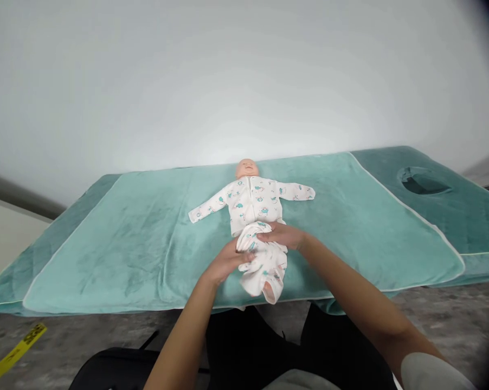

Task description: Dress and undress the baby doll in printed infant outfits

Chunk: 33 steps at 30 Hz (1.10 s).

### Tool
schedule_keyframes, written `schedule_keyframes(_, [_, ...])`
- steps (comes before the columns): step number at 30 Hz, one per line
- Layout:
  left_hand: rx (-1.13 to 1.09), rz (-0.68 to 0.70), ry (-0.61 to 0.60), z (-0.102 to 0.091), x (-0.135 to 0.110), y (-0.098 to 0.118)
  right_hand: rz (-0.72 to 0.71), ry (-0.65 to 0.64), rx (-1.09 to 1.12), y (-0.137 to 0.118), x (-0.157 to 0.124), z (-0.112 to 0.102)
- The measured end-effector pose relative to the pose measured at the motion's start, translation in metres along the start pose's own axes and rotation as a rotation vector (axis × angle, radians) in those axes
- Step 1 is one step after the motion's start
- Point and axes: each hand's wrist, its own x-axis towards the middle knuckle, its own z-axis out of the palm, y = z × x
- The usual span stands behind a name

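Both hands grip the soft printed cotton sleepsuit (252,203) on a smooth plastic doll (246,168): left hand (228,261) and right hand (283,234) closed around the bunched legs, over a plush teal towel (147,244).

Looks like a baby-care training room or massage studio tbh. There's a padded teal massage table (451,216) with a face hole (423,181) at 2 o'clock, a lighter teal plush towel (139,244) spread over it, plain white wall (228,81) at 12, grey speckled floor (451,319).
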Motion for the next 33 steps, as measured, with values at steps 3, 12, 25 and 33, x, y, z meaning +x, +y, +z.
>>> schedule_keyframes(3, [0.062,0.021,0.076,0.004,-0.003,-0.003,-0.021,0.006,-0.208,0.000,-0.001,0.000])
schedule_keyframes(12, [-0.190,0.011,0.541,0.075,-0.080,-0.051,-0.106,-0.064,-0.868,-0.006,-0.015,0.012])
schedule_keyframes(25, [0.094,-0.030,0.827,0.048,-0.097,-0.108,-0.141,0.096,-1.190,0.023,-0.008,0.045])
schedule_keyframes(33, [0.337,0.143,0.692,0.037,-0.071,-0.051,-0.123,0.246,-0.965,0.028,-0.022,0.033])
